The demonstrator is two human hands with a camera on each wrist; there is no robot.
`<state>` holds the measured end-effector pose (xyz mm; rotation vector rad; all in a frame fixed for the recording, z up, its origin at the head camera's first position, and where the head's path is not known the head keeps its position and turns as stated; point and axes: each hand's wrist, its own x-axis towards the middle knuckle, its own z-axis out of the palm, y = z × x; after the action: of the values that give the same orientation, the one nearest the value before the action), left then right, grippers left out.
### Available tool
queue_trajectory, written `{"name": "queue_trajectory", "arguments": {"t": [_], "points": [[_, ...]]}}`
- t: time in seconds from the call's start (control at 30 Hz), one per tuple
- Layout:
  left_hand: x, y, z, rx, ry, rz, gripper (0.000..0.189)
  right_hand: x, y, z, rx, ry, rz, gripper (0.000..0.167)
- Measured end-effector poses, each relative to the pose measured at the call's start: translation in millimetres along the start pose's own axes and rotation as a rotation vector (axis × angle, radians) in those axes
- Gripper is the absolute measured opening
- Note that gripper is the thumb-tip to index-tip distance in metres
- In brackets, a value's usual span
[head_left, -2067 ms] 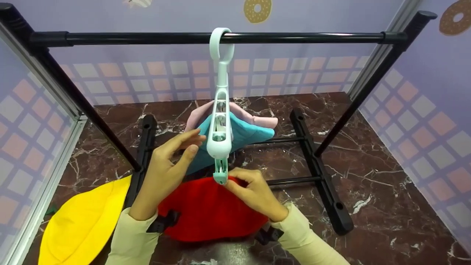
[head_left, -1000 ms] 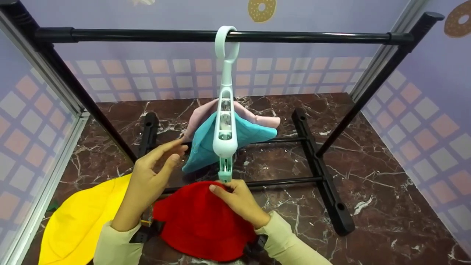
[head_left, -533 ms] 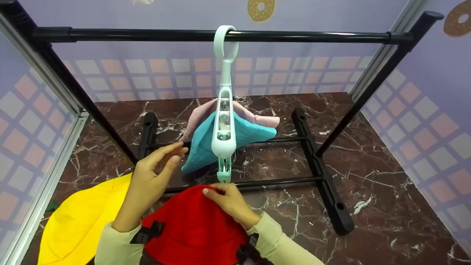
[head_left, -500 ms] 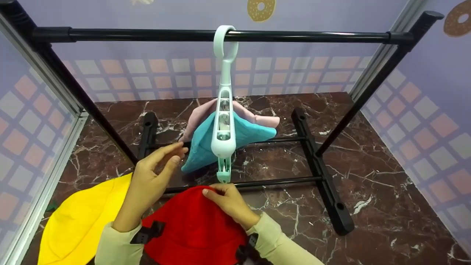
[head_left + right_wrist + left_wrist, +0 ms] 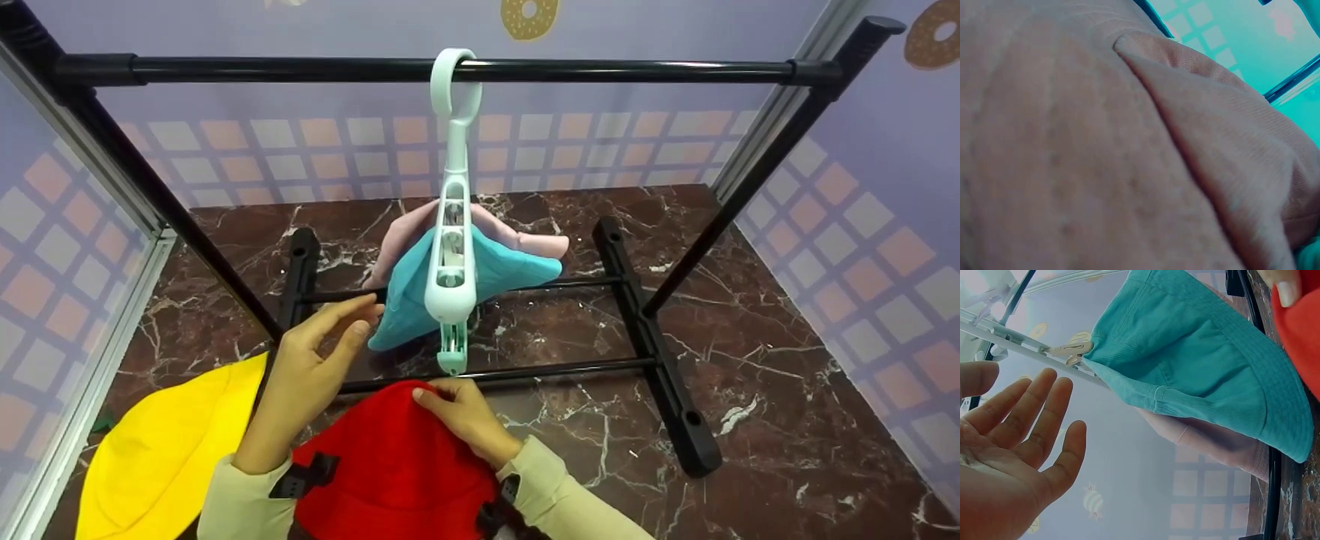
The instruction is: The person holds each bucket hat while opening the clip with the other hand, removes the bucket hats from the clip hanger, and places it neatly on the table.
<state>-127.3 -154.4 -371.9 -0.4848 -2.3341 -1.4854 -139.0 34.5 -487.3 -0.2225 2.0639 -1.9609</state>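
Note:
My right hand (image 5: 469, 420) pinches the crown of a red bucket hat (image 5: 397, 465), thumb on the near side, just below the front clip (image 5: 452, 356) of a pale green hanger (image 5: 450, 296). The hat hangs apart from that clip. My left hand (image 5: 307, 375) is beside a blue bucket hat (image 5: 412, 300), holding nothing; in the left wrist view its fingers (image 5: 1036, 419) spread loosely. The blue hat hangs from a clip (image 5: 1069, 350), with a pink hat (image 5: 401, 236) behind it. Close cloth (image 5: 1072, 140) fills most of the right wrist view.
A black rack carries the hanger on its top bar (image 5: 600, 71); its lower bars (image 5: 562, 369) and feet (image 5: 682, 420) stand on a dark marbled surface (image 5: 570, 442). A yellow hat (image 5: 165, 450) lies at the left. Patterned walls (image 5: 330, 142) surround the rack.
My right hand has moved from the front clip down and left, bringing the red hat lower and nearer. My left hand has drawn back left and down from the hanger.

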Motion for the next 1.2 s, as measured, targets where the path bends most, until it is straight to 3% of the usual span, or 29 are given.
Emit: {"name": "queue_trajectory", "arguments": {"t": [0.43, 0.93, 1.2], "points": [[-1.4, -3.5, 1.4, -0.005, -0.011, -0.006, 0.034, 12.3, 27.5, -3.7, -0.075, 0.009, 0.006, 0.022], [-0.4, -6.9, 2.6, -0.003, -0.032, -0.054, 0.031, 11.4, 24.4, -8.0, -0.084, -0.024, -0.006, 0.028], [-1.0, -9.3, 2.1, -0.003, -0.027, -0.048, 0.032, 5.2, 15.1, -15.6, -0.161, -0.083, 0.036, 0.034]]}}
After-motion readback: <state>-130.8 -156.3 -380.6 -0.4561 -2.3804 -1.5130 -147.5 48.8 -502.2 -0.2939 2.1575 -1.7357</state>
